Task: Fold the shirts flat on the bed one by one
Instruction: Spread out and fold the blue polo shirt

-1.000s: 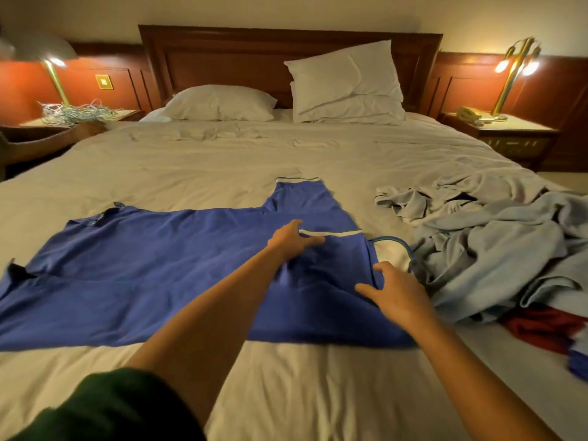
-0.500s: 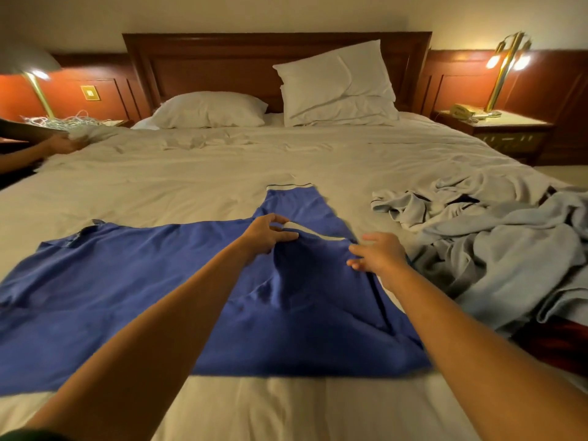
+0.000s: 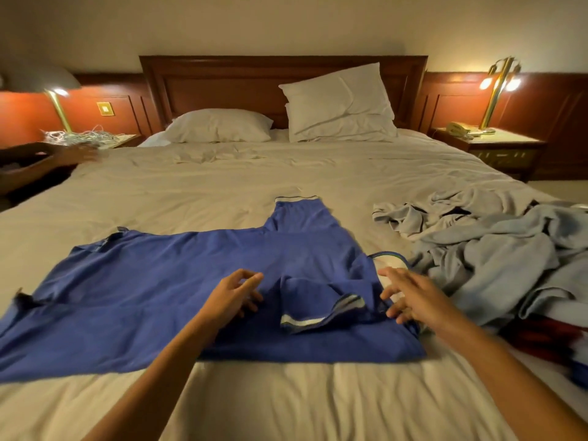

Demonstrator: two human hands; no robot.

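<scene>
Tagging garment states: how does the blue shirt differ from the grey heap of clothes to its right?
1. The blue short-sleeved shirt lies spread flat, one white-trimmed sleeve folded inward; the grey heap of clothes is crumpled and bunched.
2. The left hand and right hand are both at the blue shirt; the grey heap lies beyond the right hand.
Shared: both lie on the beige bed sheet.

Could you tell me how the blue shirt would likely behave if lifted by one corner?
Probably floppy: the blue shirt lies flat with soft creases, one sleeve folded limply over it. Likely light, and apt to bunch on the wrinkled bed sheet if pushed.
</scene>
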